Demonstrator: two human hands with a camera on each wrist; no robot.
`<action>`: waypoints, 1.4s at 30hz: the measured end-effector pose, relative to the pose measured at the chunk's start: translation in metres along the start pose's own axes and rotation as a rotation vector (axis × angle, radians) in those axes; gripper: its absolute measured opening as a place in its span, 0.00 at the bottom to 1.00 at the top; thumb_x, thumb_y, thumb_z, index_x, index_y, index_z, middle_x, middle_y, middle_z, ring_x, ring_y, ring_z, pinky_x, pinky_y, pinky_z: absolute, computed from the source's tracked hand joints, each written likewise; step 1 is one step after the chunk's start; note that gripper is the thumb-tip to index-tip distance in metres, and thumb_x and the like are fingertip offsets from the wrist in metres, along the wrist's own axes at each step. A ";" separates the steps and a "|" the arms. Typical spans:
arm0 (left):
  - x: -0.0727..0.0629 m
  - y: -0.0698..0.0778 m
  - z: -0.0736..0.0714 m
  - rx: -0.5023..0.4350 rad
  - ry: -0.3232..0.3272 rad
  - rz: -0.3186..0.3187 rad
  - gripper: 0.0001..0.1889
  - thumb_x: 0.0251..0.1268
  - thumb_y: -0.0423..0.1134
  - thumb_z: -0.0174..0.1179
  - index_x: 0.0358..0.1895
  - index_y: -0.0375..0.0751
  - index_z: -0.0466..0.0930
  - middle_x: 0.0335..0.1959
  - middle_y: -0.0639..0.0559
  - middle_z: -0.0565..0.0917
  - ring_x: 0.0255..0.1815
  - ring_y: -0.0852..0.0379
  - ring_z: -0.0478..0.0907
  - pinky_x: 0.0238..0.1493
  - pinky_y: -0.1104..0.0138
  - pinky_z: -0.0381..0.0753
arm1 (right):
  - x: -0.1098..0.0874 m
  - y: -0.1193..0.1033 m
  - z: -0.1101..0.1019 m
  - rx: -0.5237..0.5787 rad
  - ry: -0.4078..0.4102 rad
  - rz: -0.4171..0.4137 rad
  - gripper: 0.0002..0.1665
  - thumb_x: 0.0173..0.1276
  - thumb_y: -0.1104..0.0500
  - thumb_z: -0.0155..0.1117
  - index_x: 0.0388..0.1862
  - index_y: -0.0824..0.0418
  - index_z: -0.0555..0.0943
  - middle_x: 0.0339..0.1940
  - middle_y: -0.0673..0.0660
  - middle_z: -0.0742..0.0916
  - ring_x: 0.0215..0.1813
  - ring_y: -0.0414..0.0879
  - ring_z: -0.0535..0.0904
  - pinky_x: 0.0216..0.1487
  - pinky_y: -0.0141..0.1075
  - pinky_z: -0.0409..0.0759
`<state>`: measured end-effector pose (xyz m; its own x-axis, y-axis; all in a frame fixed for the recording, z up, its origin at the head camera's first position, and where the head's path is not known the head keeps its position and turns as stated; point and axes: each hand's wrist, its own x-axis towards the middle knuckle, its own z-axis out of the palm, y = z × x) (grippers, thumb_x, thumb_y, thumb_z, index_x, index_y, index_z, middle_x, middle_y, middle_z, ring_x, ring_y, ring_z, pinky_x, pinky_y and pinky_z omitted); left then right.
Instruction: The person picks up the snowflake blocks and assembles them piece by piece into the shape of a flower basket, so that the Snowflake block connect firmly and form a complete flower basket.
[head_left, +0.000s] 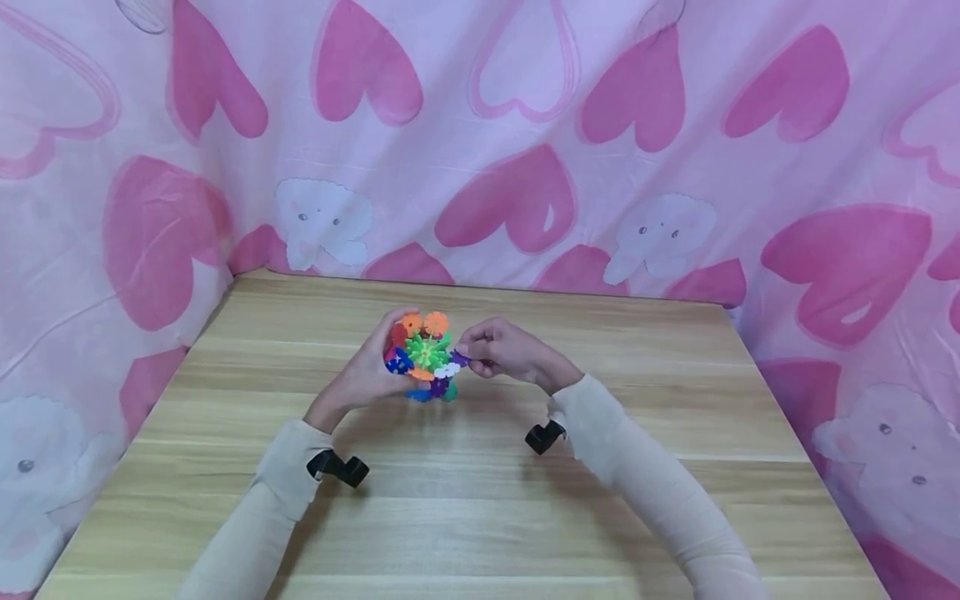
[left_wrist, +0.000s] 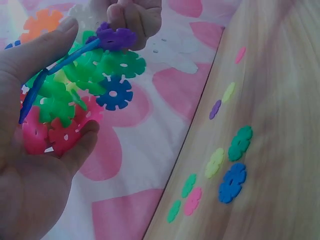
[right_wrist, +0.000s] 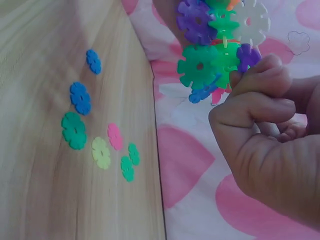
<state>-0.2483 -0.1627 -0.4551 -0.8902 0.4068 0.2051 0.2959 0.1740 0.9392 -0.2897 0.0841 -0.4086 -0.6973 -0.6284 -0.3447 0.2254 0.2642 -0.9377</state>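
A ball of interlocked plastic snowflake discs (head_left: 426, 352), in green, orange, blue, red, white and purple, is held above the wooden table. My left hand (head_left: 367, 367) grips it from the left, with the thumb and fingers spread around its side in the left wrist view. On the other side, my right hand (head_left: 513, 354) pinches a small purple snowflake disc (right_wrist: 247, 57) between thumb and fingertips. That disc sits at the edge of the ball, right against a green disc (right_wrist: 226, 60). Larger purple (right_wrist: 196, 21) and white (right_wrist: 251, 22) discs stick out nearby.
Several loose snowflake discs lie on the table, among them a blue one (right_wrist: 80, 98), a green one (right_wrist: 74, 131), a yellow one (left_wrist: 214, 163) and a pink one (left_wrist: 192, 201). A pink heart-patterned cloth (head_left: 502, 200) hangs behind the table's far edge.
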 end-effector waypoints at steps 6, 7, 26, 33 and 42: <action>-0.001 -0.002 0.006 -0.022 -0.011 0.002 0.52 0.49 0.27 0.76 0.75 0.48 0.52 0.69 0.38 0.69 0.69 0.39 0.69 0.72 0.43 0.68 | -0.005 -0.009 0.004 -0.117 0.044 -0.006 0.11 0.77 0.65 0.52 0.37 0.68 0.81 0.22 0.54 0.79 0.24 0.40 0.73 0.25 0.27 0.71; -0.001 -0.002 0.006 -0.021 -0.012 -0.005 0.52 0.49 0.27 0.76 0.75 0.49 0.52 0.68 0.39 0.70 0.68 0.40 0.69 0.71 0.43 0.69 | -0.006 -0.011 0.004 -0.161 0.056 -0.010 0.11 0.77 0.65 0.53 0.38 0.69 0.81 0.22 0.54 0.80 0.24 0.40 0.73 0.24 0.27 0.72; 0.006 0.002 0.010 0.035 -0.009 0.022 0.52 0.49 0.25 0.74 0.75 0.47 0.51 0.67 0.37 0.69 0.67 0.38 0.70 0.71 0.42 0.69 | -0.006 -0.007 0.009 -0.218 0.170 -0.036 0.12 0.75 0.67 0.54 0.40 0.74 0.83 0.18 0.53 0.81 0.21 0.39 0.72 0.21 0.26 0.70; 0.007 0.004 0.010 0.057 -0.020 0.049 0.52 0.48 0.25 0.75 0.75 0.44 0.52 0.66 0.36 0.70 0.66 0.38 0.70 0.70 0.42 0.69 | -0.004 -0.004 0.004 -0.212 0.120 -0.022 0.12 0.76 0.67 0.54 0.42 0.73 0.83 0.19 0.53 0.81 0.21 0.39 0.72 0.22 0.26 0.69; 0.008 -0.004 0.005 0.062 0.035 -0.050 0.53 0.46 0.31 0.78 0.75 0.53 0.54 0.69 0.41 0.68 0.69 0.39 0.69 0.69 0.43 0.71 | 0.019 0.010 -0.046 -0.488 0.271 -0.037 0.17 0.77 0.54 0.55 0.52 0.66 0.80 0.38 0.62 0.85 0.35 0.51 0.81 0.34 0.36 0.81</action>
<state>-0.2553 -0.1554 -0.4585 -0.9157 0.3645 0.1693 0.2710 0.2491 0.9298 -0.3322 0.1090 -0.4224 -0.8632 -0.4503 -0.2285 -0.0986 0.5941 -0.7984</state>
